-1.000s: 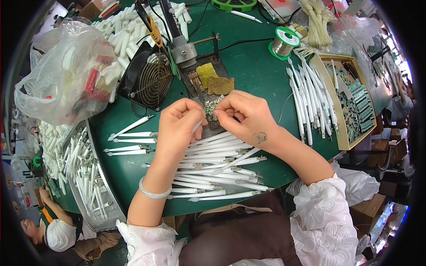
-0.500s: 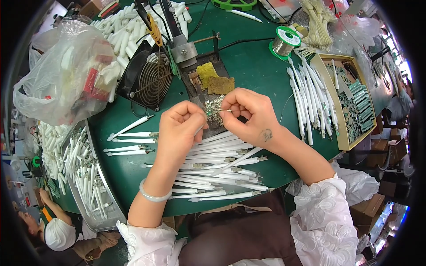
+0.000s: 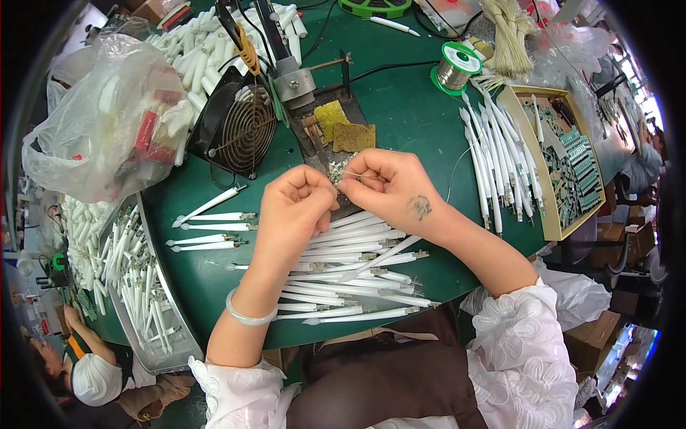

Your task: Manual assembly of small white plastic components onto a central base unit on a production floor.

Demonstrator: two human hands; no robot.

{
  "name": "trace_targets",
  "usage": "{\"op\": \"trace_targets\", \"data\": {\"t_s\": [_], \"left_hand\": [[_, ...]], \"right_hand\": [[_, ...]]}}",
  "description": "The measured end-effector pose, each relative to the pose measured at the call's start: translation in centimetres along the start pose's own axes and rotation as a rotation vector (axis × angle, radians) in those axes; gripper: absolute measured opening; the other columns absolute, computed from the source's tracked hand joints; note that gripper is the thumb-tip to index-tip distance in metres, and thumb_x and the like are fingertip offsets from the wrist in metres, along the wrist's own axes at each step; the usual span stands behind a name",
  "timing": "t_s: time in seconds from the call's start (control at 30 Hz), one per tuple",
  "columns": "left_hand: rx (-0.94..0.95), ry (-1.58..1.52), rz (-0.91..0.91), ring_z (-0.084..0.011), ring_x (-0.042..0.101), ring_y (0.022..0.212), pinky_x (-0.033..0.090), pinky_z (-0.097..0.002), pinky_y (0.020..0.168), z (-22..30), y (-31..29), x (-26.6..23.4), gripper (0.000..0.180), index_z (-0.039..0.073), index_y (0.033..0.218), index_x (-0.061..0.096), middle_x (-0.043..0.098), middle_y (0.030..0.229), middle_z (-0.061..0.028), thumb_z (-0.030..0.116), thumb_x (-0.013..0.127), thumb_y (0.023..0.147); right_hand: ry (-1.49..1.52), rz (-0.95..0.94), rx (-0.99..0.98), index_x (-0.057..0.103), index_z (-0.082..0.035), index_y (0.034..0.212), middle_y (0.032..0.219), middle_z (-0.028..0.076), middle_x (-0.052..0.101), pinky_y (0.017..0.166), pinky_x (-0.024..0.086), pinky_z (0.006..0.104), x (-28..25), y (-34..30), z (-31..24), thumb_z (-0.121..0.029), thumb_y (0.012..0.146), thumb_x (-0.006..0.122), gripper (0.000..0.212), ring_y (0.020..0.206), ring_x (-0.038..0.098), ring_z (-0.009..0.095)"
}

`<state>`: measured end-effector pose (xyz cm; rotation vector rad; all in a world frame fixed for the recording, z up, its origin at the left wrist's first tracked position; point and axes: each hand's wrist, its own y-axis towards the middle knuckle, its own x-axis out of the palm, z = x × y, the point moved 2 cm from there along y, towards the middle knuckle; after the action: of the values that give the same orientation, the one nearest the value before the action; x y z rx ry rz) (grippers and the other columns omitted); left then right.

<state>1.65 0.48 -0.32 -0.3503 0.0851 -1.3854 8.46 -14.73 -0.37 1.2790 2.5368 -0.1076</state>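
Note:
My left hand (image 3: 294, 204) is closed in a pinch over the dark metal work base; whatever its fingertips hold is hidden by the fingers. Close beside it, my right hand (image 3: 389, 187) pinches a thin wire (image 3: 362, 176), whose tip points toward the left fingertips. Behind and between the hands lies a heap of small silvery bits (image 3: 336, 170) on the base. Below the hands, many white taper-shaped sticks (image 3: 336, 259) with small metal and circuit-board ends lie in a loose row on the green table. Several more such sticks (image 3: 214, 217) lie left of my left forearm.
A black fan (image 3: 239, 129) and a clamp stand (image 3: 293, 86) rise behind my left hand, near yellow sponges (image 3: 354, 136). A solder spool (image 3: 456, 69), white sticks (image 3: 500, 154) and a box of circuit boards (image 3: 568, 222) are right. Left are a plastic bag (image 3: 93, 129) and metal tray (image 3: 187, 343).
My right hand has shifted a little left and down, bringing the wire closer to my left hand. My left hand has moved only slightly and stays closed.

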Motion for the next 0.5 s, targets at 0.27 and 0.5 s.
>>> {"op": "trace_targets", "data": {"t_s": [0.27, 0.5], "left_hand": [[-0.004, 0.017, 0.041, -0.0048, 0.048, 0.047, 0.035, -0.0193, 0.042, 0.1, 0.33, -0.09, 0.003, 0.001, 0.077, 0.057, 0.058, 0.063, -0.0017, -0.002, 0.058, 0.077], [-0.046, -0.038, 0.071, -0.0052, 0.047, 0.044, 0.032, -0.0192, 0.039, 0.26, 0.77, -0.33, 0.003, 0.001, 0.075, 0.058, 0.059, 0.062, -0.0028, 0.0, 0.058, 0.076]], "right_hand": [[0.129, 0.017, 0.051, 0.059, -0.001, 0.08, 0.061, -0.006, 0.044, 0.049, 0.03, 0.019, 0.08, -0.16, 0.19, -0.006, 0.084, 0.066, 0.009, 0.056, 0.036, 0.0], [-0.067, 0.063, -0.208, 0.058, 0.001, 0.079, 0.069, 0.0, 0.051, 0.049, 0.034, 0.02, 0.21, -0.36, -0.09, -0.002, 0.082, 0.066, 0.009, 0.058, 0.042, 0.003]]}}
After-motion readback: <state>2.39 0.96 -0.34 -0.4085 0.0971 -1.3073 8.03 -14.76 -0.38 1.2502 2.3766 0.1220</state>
